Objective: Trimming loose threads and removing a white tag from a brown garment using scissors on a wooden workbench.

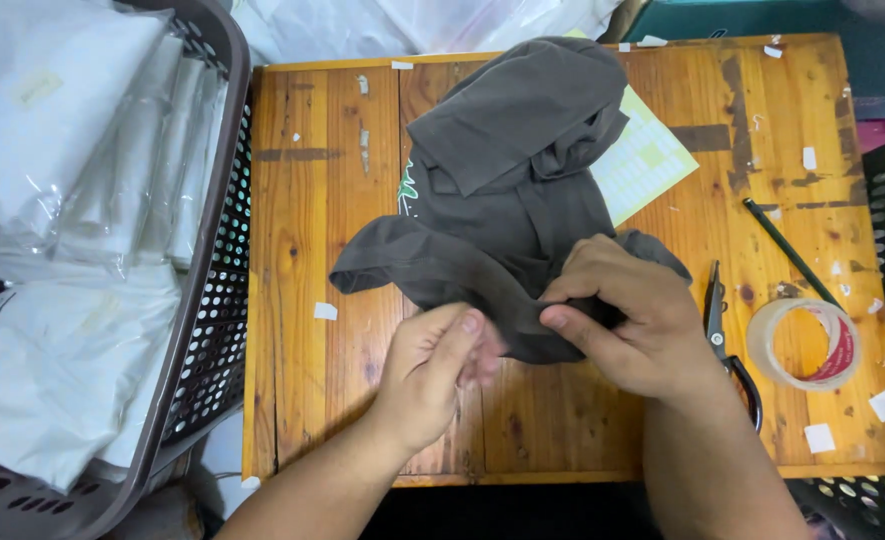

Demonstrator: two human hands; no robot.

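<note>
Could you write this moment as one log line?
right hand: pinching dark grey garment | left hand: touching its hem | beside: scissors, tape roll

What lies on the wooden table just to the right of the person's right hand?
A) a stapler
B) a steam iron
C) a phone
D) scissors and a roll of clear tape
D: dark-handled scissors lie beside the right hand, with a roll of clear tape just past them on the wooden table.

Dark grey garment [507,190], soft knit fabric, crumpled and partly folded, one sleeve trailing left, lying mid-tabletop [302,200], its near edge pinched between fingers [562,320].
</note>
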